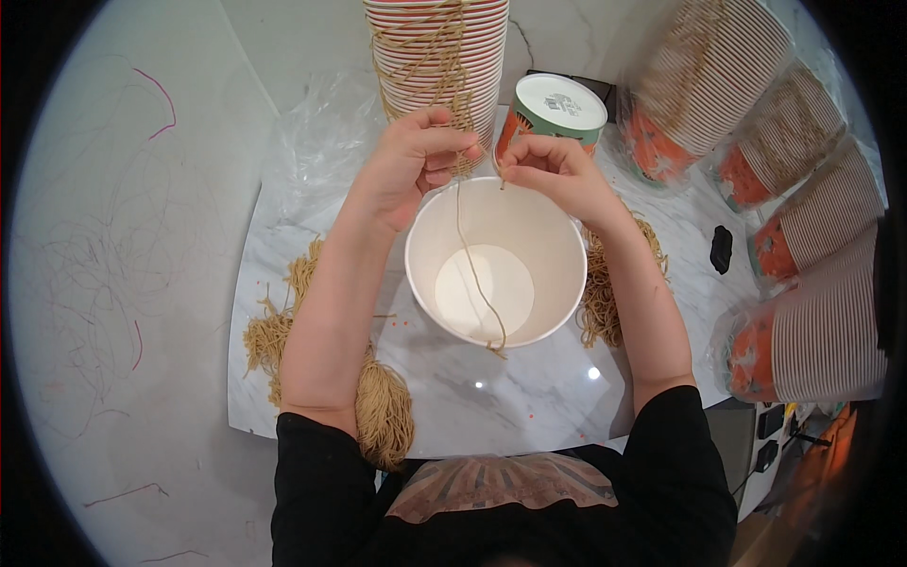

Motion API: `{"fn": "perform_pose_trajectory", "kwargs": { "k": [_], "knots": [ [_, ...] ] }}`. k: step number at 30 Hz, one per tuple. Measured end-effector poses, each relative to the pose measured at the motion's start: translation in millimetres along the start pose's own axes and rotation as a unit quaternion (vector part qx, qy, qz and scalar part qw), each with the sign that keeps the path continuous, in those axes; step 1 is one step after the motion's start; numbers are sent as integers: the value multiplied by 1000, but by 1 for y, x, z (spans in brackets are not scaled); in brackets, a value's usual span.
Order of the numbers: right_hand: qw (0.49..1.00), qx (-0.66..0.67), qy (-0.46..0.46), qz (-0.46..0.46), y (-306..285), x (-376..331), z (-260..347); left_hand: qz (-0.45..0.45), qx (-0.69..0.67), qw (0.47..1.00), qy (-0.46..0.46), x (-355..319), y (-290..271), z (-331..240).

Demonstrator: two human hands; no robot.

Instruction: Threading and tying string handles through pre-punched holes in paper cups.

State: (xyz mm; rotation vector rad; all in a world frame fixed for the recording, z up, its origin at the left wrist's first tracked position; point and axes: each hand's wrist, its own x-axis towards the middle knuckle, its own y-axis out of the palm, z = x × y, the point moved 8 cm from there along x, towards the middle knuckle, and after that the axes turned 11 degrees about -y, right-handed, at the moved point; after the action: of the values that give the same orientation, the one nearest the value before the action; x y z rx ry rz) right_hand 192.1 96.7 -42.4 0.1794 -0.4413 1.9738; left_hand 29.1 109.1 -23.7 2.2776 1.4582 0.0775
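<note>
Near the middle of the marble table (529, 397), a white paper bowl (496, 265) stands open side up, with a tan string (470, 265) hanging down across its inside and over its near rim. The left hand (411, 161) and the right hand (553, 170) hover just past the bowl's far rim, each pinching the string's upper end between thumb and fingers. A tall stack of cups (439, 52) wrapped in the same string rises at the table's far edge, and bundles of string (383, 406) lie by the near left edge.

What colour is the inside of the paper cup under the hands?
The inside of the paper cup is plain white, best visible in the head view.
</note>
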Motion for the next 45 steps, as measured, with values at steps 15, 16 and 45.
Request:
{"fn": "perform_pose_trajectory", "kwargs": {
  "k": [15,16,45],
  "knots": [
    [886,394,234,-67,28,-14,-52,-19,-32,999,10,4,-1,6],
    [876,418,239,-42,30,-14,-55,-19,-27,999,17,4,0,5],
    [996,66,50,23,-33,-19,25,-98,368,924,43,-4,-18,-9]
  ]
}}
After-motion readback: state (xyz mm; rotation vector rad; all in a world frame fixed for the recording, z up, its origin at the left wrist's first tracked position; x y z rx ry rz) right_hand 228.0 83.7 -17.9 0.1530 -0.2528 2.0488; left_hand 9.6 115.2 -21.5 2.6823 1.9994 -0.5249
